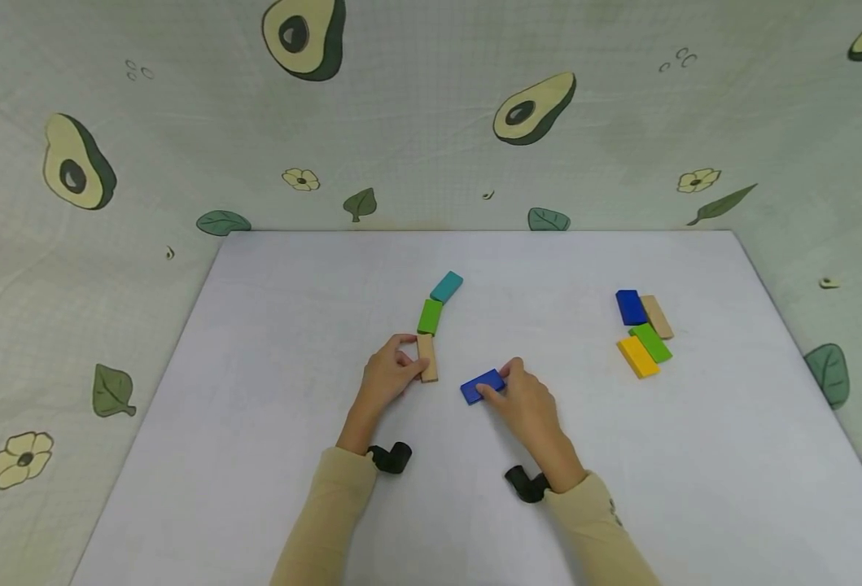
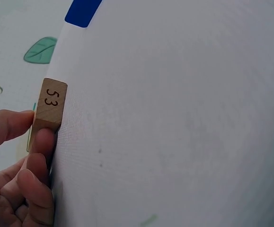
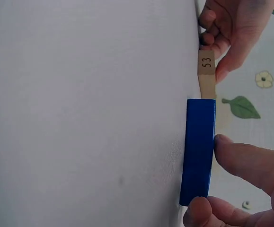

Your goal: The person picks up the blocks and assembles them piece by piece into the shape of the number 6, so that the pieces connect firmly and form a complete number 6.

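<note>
My left hand [image 1: 387,373] pinches a plain wooden block [image 1: 427,358] that lies on the white table. Its end, marked 53, faces the camera in the left wrist view, with fingertips at the far side. Beyond that block, a green block [image 1: 430,316] and a teal block [image 1: 447,286] continue a curved line, end to end. To the right, my right hand [image 1: 529,405] holds a blue block [image 1: 483,387] between thumb and fingers. The blue block lies slanted, apart from the wooden one in the head view. In the right wrist view the blue block [image 3: 198,151] partly covers the wooden one.
On the right side of the white table [image 1: 694,456] several blocks lie in a loose cluster: another blue block [image 1: 632,308], a plain wooden block [image 1: 657,317], a green block [image 1: 650,343] and a yellow block [image 1: 637,357]. A patterned cloth [image 1: 431,146] surrounds the table.
</note>
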The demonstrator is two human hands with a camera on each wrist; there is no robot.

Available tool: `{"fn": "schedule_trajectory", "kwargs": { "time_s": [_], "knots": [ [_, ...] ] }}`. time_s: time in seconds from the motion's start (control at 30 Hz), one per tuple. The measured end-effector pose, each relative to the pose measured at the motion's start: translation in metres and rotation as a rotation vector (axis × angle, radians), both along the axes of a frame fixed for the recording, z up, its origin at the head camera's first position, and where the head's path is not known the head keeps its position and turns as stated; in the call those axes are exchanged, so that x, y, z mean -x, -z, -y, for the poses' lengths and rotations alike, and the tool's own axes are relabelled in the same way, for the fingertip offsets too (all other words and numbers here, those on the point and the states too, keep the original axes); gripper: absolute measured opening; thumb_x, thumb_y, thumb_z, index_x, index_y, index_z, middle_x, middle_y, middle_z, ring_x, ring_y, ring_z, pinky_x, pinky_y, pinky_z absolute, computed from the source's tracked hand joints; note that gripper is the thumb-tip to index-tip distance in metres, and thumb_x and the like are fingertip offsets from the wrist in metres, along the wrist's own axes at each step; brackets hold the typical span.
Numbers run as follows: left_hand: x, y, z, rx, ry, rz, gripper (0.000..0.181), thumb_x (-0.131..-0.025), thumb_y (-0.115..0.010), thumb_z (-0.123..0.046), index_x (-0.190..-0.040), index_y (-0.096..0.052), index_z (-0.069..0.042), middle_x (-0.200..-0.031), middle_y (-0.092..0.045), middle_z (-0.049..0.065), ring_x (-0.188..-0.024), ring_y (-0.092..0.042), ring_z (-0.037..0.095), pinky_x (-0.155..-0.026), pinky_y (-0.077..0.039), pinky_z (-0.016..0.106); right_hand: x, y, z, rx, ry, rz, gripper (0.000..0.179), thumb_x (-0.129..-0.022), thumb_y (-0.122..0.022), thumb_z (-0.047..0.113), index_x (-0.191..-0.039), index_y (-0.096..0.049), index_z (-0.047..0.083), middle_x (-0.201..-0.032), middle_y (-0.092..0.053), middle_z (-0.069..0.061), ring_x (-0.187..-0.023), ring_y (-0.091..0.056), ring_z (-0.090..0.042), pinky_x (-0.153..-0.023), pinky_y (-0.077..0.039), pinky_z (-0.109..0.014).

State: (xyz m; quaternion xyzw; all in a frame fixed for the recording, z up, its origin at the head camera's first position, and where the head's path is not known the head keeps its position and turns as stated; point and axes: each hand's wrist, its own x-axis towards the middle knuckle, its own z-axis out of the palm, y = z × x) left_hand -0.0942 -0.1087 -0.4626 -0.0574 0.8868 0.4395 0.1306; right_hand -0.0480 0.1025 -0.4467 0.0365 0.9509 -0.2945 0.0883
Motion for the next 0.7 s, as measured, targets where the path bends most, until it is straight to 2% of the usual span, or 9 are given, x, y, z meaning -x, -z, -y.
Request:
{"fn": "schedule_trajectory", "kwargs": {
  "time_s": [0.17, 0.4, 0.7],
  "knots": [
    [-0.001, -0.001, 0.0, -0.004, 0.0, 0.004, 0.049, -0.084, -0.067, -0.03, -0.128, -0.051, -0.014, -0.069, -0.062, 0.002, -0.046, -0.046, 0.011, -0.046, -0.036, 0.023, 0.001, 0.0, 0.002, 0.042, -0.019, 0.0, 0.035, -0.084, -0.068, 0.029, -0.094, -0.052, 0.0, -0.066, -0.05, -0.004, -0.055, -0.044, -0.014, -0.048, -0.033, -0.024],
    [-0.001, -0.003, 0.0, -0.006, 0.0, 0.004, 0.05, -0.085, -0.067, -0.029, -0.129, -0.051, -0.014, -0.07, -0.062, 0.002, -0.046, -0.045, 0.011, -0.046, -0.036, 0.022, 0.004, 0.0, 0.007, 0.076, -0.007, 0.075, 0.03, -0.085, -0.067, 0.029, -0.084, -0.054, 0.002, -0.067, -0.052, -0.005, -0.059, -0.046, -0.015, -0.05, -0.034, -0.024],
    [-0.001, -0.002, 0.0, -0.017, 0.002, -0.001, 0.05, -0.084, -0.067, -0.029, -0.129, -0.051, -0.014, -0.07, -0.062, 0.002, -0.044, -0.045, 0.01, -0.045, -0.036, 0.023, 0.006, 0.0, 0.015, 0.133, -0.015, 0.098, 0.028, -0.084, -0.068, 0.027, -0.072, -0.054, 0.006, -0.06, -0.053, -0.002, -0.056, -0.046, -0.015, -0.05, -0.034, -0.024]
  ]
}}
